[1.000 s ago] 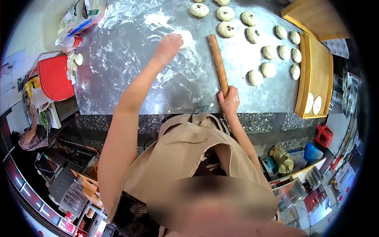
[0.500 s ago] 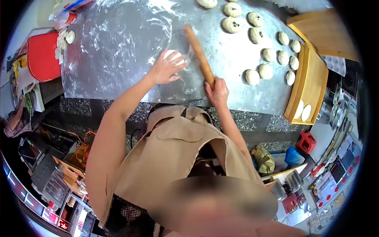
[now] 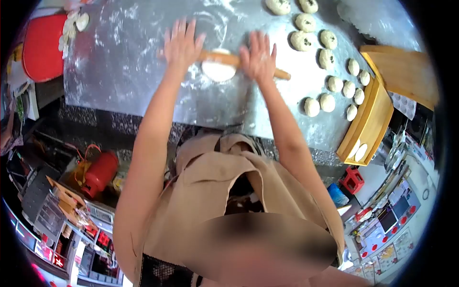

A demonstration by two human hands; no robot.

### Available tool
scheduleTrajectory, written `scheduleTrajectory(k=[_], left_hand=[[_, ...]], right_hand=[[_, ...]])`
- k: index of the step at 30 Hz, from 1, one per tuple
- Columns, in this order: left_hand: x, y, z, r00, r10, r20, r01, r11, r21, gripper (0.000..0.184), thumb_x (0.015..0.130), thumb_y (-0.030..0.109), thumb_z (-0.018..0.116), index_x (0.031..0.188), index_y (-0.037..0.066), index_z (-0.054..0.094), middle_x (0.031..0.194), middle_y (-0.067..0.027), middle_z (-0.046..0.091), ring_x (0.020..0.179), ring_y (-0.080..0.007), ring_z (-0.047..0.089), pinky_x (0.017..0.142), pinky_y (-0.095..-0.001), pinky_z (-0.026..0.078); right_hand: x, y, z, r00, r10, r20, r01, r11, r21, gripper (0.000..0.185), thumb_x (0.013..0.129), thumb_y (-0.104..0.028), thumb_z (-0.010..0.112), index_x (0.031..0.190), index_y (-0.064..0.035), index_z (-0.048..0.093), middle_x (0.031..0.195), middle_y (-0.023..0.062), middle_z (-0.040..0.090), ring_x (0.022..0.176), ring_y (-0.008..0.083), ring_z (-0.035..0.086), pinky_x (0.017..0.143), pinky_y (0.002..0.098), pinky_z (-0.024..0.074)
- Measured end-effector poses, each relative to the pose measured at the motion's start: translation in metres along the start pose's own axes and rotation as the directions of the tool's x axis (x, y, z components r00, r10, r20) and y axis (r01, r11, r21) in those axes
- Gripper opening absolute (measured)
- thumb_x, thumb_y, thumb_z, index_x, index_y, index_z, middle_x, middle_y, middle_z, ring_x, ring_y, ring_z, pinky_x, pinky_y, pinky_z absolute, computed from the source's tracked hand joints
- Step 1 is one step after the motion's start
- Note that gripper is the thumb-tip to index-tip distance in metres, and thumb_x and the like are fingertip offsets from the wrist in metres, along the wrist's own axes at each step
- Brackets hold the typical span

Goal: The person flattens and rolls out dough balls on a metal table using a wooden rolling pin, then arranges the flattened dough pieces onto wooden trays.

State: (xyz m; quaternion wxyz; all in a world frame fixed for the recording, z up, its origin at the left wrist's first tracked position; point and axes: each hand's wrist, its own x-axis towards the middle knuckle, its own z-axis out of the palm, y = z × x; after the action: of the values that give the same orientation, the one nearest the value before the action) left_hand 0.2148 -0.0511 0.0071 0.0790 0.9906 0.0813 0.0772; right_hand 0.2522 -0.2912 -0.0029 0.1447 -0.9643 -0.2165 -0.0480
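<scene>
A wooden rolling pin (image 3: 224, 59) lies crosswise over a flat round piece of white dough (image 3: 219, 73). On the pin's left end rests my left hand (image 3: 182, 47), its fingers stretched forward and spread. Toward the other end, my right hand (image 3: 258, 57) presses on the pin with its palm, fingers extended and not wrapped round it. The pin's right tip sticks out past that hand. My left hand covers the pin's left tip. White flour is smeared over the metal tabletop (image 3: 129, 67) around the dough.
Several filled dough balls (image 3: 327, 59) sit at the right of the tabletop. Beside them stands a wooden box (image 3: 370, 124) holding flat white rounds. A red board or lid (image 3: 44, 48) is at the left, with small dough pieces (image 3: 71, 28) near it. A clear plastic sheet (image 3: 377, 21) lies back right.
The rolling pin has swung from a steep slant to crosswise over the dough. My left hand has left the dough for the pin. My right hand has moved forward, its grip opened flat.
</scene>
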Motion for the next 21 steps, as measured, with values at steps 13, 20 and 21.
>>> scheduleTrajectory(k=[13, 20, 21], left_hand=[[-0.014, -0.014, -0.004, 0.999, -0.037, -0.026, 0.036, 0.999, -0.037, 0.054, 0.096, 0.040, 0.047, 0.142, 0.011, 0.046, 0.145, -0.0147, 0.047, 0.136, -0.0335, 0.041, 0.110, -0.0501, 0.030], [-0.123, 0.002, -0.028, 0.988, 0.008, 0.153, 0.004, 0.997, -0.079, 0.056, 0.096, 0.040, 0.045, 0.145, 0.013, 0.042, 0.148, -0.0141, 0.042, 0.137, -0.0321, 0.038, 0.112, -0.0500, 0.028], [-0.132, 0.003, -0.028, 0.976, -0.002, 0.218, 0.020, 0.996, -0.082, 0.056, 0.097, 0.040, 0.044, 0.146, 0.013, 0.041, 0.149, -0.0138, 0.041, 0.138, -0.0318, 0.038, 0.113, -0.0504, 0.027]], right_hand=[[0.022, -0.016, 0.005, 0.995, 0.067, -0.068, -0.068, 0.998, -0.017, 0.059, 0.093, -0.040, 0.050, 0.139, -0.0020, 0.047, 0.143, 0.0212, 0.046, 0.133, 0.0425, 0.041, 0.109, 0.0567, 0.0286], [-0.115, -0.027, -0.019, 0.984, 0.056, 0.168, -0.063, 0.997, 0.038, 0.059, 0.093, -0.044, 0.051, 0.137, -0.0051, 0.051, 0.145, 0.0202, 0.046, 0.135, 0.0421, 0.039, 0.109, 0.0569, 0.0264], [-0.106, -0.023, -0.013, 0.990, 0.037, 0.134, -0.046, 0.997, 0.064, 0.059, 0.093, -0.045, 0.051, 0.137, -0.0064, 0.051, 0.146, 0.0187, 0.045, 0.135, 0.0413, 0.040, 0.109, 0.0568, 0.0268]])
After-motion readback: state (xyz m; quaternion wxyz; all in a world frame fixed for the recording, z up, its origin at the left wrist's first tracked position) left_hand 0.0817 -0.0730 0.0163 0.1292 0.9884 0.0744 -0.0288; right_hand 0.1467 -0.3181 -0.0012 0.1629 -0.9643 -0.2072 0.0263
